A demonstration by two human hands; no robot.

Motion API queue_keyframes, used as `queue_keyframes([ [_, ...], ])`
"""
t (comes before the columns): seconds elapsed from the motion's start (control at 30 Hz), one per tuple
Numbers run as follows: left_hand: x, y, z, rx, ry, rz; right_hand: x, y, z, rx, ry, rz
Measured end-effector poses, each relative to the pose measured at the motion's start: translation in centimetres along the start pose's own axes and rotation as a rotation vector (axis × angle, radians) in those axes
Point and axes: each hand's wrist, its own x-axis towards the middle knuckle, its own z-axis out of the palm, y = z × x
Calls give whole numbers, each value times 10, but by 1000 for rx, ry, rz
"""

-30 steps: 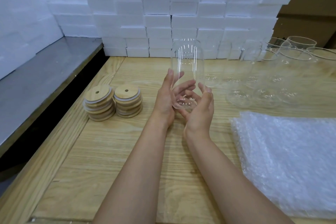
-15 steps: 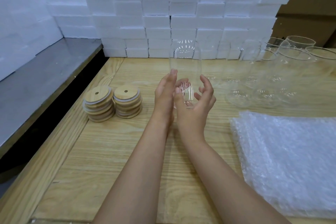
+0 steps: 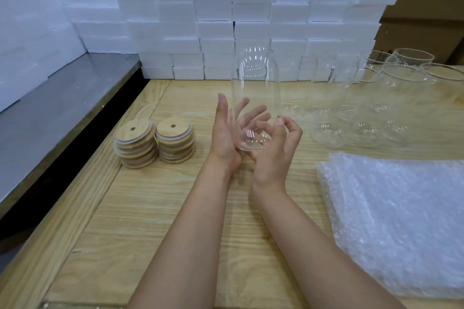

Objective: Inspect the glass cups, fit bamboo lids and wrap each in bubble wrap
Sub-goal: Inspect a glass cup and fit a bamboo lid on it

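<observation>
Right hand [image 3: 276, 150]: fingers curled tighter round the base of the glass cup [image 3: 253, 88] than half a second ago.
Bubble wrap [image 3: 396, 221]: stack, near right edge of desk [image 3: 175, 221], untouched.
Left hand [image 3: 224, 133]: flat, fingers straight against the cup's side; cup upright, raised over desk centre, empty, no lid.
Bamboo lids [image 3: 155, 143]: two stacks, left edge.
Other glass cups [image 3: 364, 108]: far right corner, empty, unlidded, unwrapped.
Judged: inspection only; lidding and wrapping remain.
</observation>
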Motion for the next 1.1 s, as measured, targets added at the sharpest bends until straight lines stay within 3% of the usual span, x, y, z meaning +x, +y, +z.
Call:
queue_keyframes([
  [0.2,2,-3,0,154,-57,3,6,1,-3,65,61,104],
  [0.4,4,-3,1,141,23,49,8,2,-3,-79,67,109],
  [0.6,3,-7,3,129,99,109,3,0,0,-347,-7,-149],
  [0.77,5,-5,0,157,114,193,3,-1,-1,-565,-67,-188],
  [1.1,2,1,0,81,79,198,13,0,-7,-473,-62,-173],
])
